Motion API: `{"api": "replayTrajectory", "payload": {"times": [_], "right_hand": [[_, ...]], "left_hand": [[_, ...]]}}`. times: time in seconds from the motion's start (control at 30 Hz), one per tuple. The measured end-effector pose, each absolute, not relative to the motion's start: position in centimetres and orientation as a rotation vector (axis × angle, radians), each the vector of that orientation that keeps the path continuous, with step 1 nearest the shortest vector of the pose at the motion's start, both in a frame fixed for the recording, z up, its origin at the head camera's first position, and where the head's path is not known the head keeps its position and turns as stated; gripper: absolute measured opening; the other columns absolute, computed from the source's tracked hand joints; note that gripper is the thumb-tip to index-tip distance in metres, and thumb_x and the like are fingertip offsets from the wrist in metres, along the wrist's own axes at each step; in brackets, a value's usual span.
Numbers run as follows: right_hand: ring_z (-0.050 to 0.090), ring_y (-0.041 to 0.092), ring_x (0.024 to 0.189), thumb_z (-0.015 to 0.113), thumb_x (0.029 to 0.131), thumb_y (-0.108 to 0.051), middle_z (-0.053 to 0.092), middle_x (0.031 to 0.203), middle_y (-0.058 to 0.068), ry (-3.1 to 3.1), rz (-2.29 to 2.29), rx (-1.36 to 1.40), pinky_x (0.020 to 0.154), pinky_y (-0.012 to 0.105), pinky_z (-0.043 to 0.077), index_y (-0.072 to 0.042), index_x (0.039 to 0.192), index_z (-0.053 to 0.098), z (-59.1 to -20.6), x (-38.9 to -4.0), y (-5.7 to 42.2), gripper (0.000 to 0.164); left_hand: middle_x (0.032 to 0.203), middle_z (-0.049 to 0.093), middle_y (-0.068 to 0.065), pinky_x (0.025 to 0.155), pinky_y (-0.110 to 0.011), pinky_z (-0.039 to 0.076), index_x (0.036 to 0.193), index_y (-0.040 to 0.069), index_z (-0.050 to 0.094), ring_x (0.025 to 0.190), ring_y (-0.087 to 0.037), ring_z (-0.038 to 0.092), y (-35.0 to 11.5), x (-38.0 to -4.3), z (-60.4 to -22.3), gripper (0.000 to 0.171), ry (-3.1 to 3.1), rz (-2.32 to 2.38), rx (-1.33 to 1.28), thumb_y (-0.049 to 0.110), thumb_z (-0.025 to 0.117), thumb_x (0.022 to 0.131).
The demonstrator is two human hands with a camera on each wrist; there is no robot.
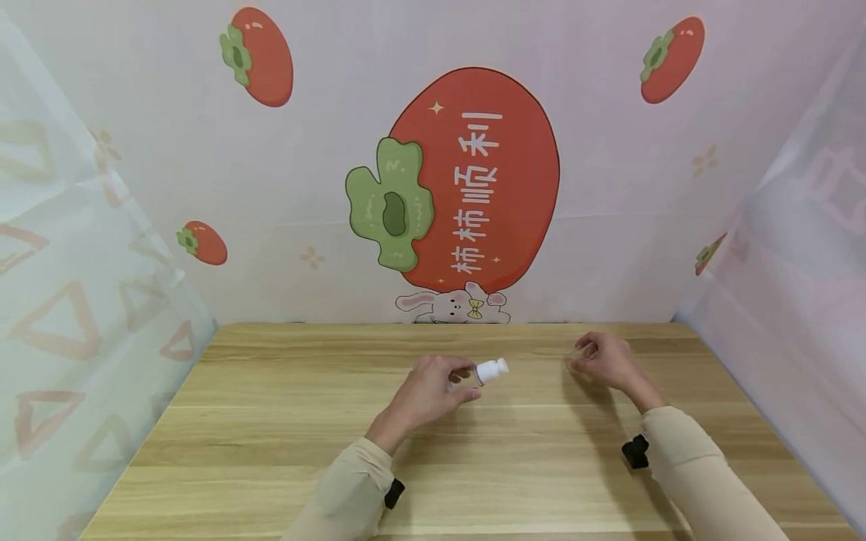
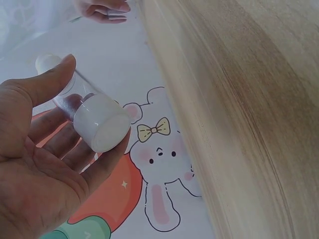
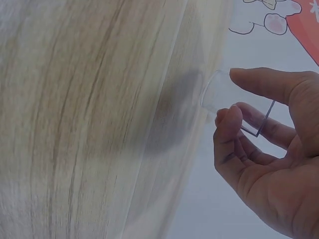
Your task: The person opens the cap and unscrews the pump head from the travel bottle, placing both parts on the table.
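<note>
Near the middle of the table my left hand (image 1: 433, 387) holds a small clear bottle with a white top (image 1: 492, 370), tilted so the narrow white tip points right. In the left wrist view, the thumb and fingers grip its transparent body (image 2: 75, 97), and the other end is a wide white section (image 2: 102, 124). Farther right, my right hand (image 1: 605, 361) pinches a clear cylindrical cap (image 3: 219, 94) between thumb and fingers, just above the wood. Bottle and cap are apart.
The wooden table (image 1: 271, 451) carries both hands' shadows. Behind it stands a pale backdrop (image 1: 318, 150) printed with persimmons and a rabbit. Whitish side sheets (image 1: 61, 300) border the table on the left and right.
</note>
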State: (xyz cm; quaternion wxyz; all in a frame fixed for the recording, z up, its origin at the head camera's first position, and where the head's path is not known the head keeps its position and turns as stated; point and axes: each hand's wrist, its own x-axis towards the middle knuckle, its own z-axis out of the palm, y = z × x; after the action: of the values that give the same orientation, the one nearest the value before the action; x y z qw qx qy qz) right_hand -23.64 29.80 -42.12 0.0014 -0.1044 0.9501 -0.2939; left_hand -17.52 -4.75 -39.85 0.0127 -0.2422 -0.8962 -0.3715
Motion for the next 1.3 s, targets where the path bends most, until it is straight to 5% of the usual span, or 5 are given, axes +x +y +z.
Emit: {"api": "replayTrajectory", "payload": {"times": [0.73, 1.3], "right_hand": [[0.063, 0.02, 0.075, 0.075, 0.086, -0.009, 0.068, 0.083, 0.007, 3.002, -0.848, -0.352, 0.071, 0.047, 0.053, 0.008, 0.107, 0.067, -42.32, -23.78, 30.25, 0.028], [0.067, 0.034, 0.087, 0.074, 0.087, -0.008, 0.07, 0.093, 0.017, 2.963, -0.823, -0.348, 0.073, 0.051, 0.055, 0.01, 0.113, 0.064, -42.17, -23.96, 30.34, 0.033]], "left_hand": [[0.109, 0.075, -0.01, 0.081, -0.029, 0.057, 0.117, 0.003, 0.074, 0.095, -0.024, 0.072, -4.65, -17.32, -39.88, 0.037, -2.769, -1.164, -0.791, 0.021, 0.084, 0.086], [0.108, 0.075, -0.007, 0.08, -0.027, 0.057, 0.117, 0.005, 0.074, 0.094, -0.021, 0.072, -4.68, -17.29, -40.0, 0.038, -2.775, -1.142, -0.782, 0.023, 0.084, 0.086]]}}
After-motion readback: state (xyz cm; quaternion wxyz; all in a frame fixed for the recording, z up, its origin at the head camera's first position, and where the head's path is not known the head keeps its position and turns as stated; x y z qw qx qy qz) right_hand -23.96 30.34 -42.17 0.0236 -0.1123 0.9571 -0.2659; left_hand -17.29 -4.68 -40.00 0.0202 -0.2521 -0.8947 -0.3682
